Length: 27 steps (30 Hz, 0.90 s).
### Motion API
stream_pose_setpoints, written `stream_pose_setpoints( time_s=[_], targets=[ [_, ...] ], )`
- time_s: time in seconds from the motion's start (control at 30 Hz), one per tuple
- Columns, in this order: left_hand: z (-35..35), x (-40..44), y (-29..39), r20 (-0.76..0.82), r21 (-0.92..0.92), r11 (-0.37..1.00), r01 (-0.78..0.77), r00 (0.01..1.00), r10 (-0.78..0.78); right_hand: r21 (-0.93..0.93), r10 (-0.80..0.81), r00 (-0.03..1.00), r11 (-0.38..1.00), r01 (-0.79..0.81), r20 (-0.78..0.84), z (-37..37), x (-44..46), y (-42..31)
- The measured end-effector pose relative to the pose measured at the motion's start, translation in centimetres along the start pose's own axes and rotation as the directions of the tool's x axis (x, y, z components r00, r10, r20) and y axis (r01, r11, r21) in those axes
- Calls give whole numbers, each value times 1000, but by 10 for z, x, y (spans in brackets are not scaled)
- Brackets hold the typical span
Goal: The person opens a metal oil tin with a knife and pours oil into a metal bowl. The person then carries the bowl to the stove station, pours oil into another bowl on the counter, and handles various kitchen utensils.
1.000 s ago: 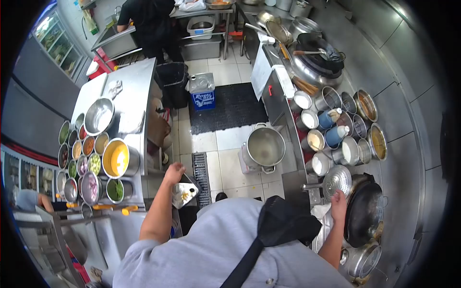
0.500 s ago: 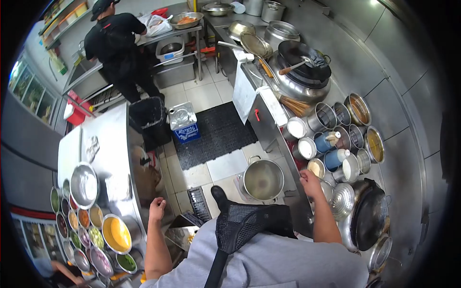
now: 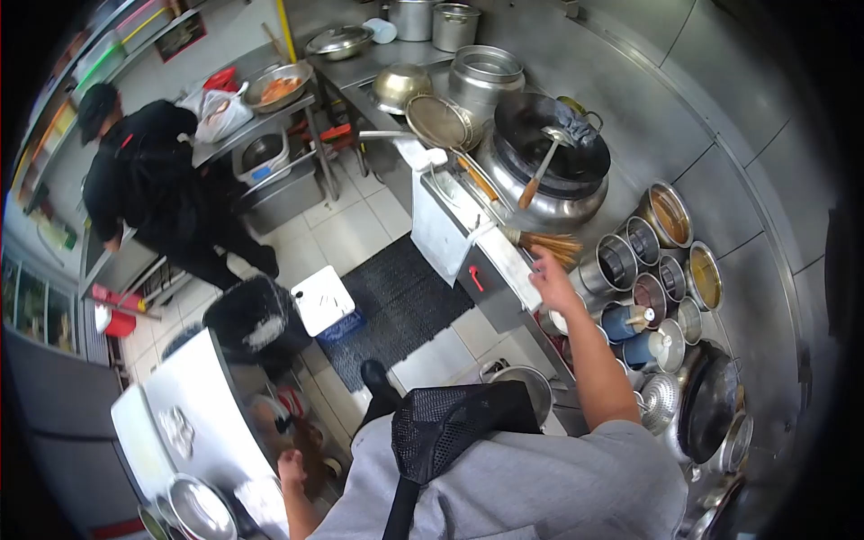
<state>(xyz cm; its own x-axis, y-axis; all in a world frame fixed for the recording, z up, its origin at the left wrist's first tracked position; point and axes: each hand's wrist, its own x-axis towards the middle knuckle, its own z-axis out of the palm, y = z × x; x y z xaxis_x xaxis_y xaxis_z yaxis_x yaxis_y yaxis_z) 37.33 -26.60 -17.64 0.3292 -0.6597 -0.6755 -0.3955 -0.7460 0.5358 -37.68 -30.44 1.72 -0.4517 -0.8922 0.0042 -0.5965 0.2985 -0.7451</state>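
Observation:
My right hand (image 3: pixel 553 286) reaches forward over the edge of the stove counter, fingers apart and holding nothing visible. Just beyond its fingertips lies a bamboo wok brush (image 3: pixel 551 245); contact between them cannot be made out. Farther ahead, a ladle with a wooden handle (image 3: pixel 531 191) rests in a black wok (image 3: pixel 513 135). Low at my side, my left hand (image 3: pixel 291 468) has its fingers curled, with nothing visible in them. It is beside the steel worktable (image 3: pixel 193 391). A steel pot (image 3: pixel 531 391) stands near my legs, partly hidden by my apron.
Steel containers and squeeze bottles (image 3: pixel 643 349) crowd the right counter. A black bin (image 3: pixel 247 315) and a white-topped tin (image 3: pixel 324 301) stand on the floor by a black mat (image 3: pixel 405 292). A co-worker (image 3: pixel 148 171) stands at the far left. A mesh strainer (image 3: pixel 439 121) lies ahead.
My view has moved forward. My right hand has gone from beside the containers to near the brush, fingers spreading. My left hand is lower in view. The co-worker has shifted and turned.

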Motion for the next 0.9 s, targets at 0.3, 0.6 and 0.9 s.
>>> stream_pose_setpoints(
  time_s=[0.3,0.6,0.9],
  targets=[
    [11,180,208,173,-64,981,-184,966,193,306,413,806,903,-302,-424,23,125,-57],
    [74,297,494,236,64,874,-482,858,456,-114,223,798,933,-341,-560,0,187,-22],
    [249,245,660,382,-80,879,-469,801,462,505,657,666,733,-455,-353,-23,225,18]
  ],
)
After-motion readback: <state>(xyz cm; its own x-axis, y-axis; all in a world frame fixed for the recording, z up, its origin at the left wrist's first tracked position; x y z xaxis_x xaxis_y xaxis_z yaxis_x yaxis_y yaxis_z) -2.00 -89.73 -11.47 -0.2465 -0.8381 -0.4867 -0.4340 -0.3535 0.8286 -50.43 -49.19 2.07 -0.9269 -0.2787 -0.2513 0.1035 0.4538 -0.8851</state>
